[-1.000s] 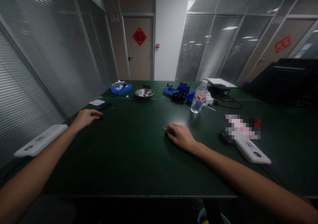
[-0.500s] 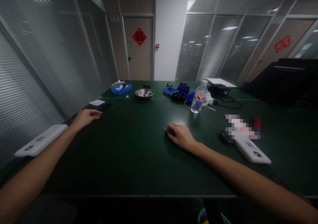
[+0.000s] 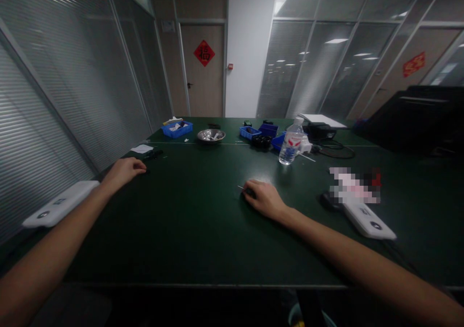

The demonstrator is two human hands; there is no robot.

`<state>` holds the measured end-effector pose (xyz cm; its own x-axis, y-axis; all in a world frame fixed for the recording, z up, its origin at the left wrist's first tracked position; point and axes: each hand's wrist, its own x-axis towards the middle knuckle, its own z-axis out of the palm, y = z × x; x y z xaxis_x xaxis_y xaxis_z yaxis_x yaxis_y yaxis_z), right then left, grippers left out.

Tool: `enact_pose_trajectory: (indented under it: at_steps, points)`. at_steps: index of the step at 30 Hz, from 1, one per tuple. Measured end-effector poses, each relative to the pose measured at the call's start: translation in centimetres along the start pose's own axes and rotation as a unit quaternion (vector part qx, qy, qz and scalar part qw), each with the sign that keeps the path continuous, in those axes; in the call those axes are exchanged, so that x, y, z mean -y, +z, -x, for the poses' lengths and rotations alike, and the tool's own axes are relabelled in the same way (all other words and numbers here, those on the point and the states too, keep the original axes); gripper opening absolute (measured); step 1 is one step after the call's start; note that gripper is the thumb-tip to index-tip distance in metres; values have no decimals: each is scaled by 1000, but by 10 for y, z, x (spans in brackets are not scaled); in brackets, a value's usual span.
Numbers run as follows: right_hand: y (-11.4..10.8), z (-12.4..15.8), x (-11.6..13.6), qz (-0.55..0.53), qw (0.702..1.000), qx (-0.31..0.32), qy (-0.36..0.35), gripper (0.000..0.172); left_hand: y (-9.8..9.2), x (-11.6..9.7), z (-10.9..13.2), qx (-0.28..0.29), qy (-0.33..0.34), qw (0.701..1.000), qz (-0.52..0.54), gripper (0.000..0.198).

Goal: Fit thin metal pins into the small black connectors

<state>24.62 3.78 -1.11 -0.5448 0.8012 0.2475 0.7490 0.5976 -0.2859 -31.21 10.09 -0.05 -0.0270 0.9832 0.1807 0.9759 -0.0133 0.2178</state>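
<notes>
My right hand (image 3: 264, 199) rests on the green table (image 3: 192, 220), its fingers wrapped round a small dark tool (image 3: 250, 192). A thin pale shaft (image 3: 240, 187) sticks out of it to the left; the rest is hidden in the palm. At the left side of the table, my left hand (image 3: 125, 171) has thumb and fingers pinched together. A tiny dark bit shows at its fingertips, too small to name. Just beyond that hand lie some black pieces (image 3: 154, 155) and a white sheet of paper (image 3: 142, 149).
A water bottle (image 3: 291, 143) stands beyond my right hand. Farther back are a metal bowl (image 3: 211, 136), a blue basket (image 3: 177, 129) and several blue trays (image 3: 250, 133). White devices lie left (image 3: 61, 203) and right (image 3: 369, 220). A dark monitor (image 3: 416, 119) stands at the right.
My left hand's fingers have drawn slightly closer together, and the hand has shifted a little. My right hand keeps its place and grip.
</notes>
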Motion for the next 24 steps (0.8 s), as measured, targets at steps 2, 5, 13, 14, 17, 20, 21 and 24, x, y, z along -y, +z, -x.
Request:
enact_pose_trajectory:
  at_steps: [2,5,13,14,17,20,21,24]
  points:
    - [0,0,0,1,1000,0,0,13,-3,-6,2,11,11,1000,-20,22]
    - [0,0,0,4,1000,0,1,12,-4,-16,6,17,15,999,-40,24]
    - [-4,0,3,-1,1000,15,9,13,0,-42,18,-3,17,996,-93,28]
    - [-4,0,4,-1,1000,15,9,13,1,-42,18,-4,15,996,-93,29]
    - [-5,0,5,-2,1000,13,8,13,5,-39,17,-9,29,994,-101,31]
    - [-4,-1,5,5,1000,8,8,12,9,-34,14,-10,44,993,-113,32]
    - [-3,-1,5,8,1000,7,8,12,10,-32,13,-9,45,992,-116,33]
    - [-3,-1,5,9,1000,10,8,13,11,-31,12,-11,47,992,-120,33]
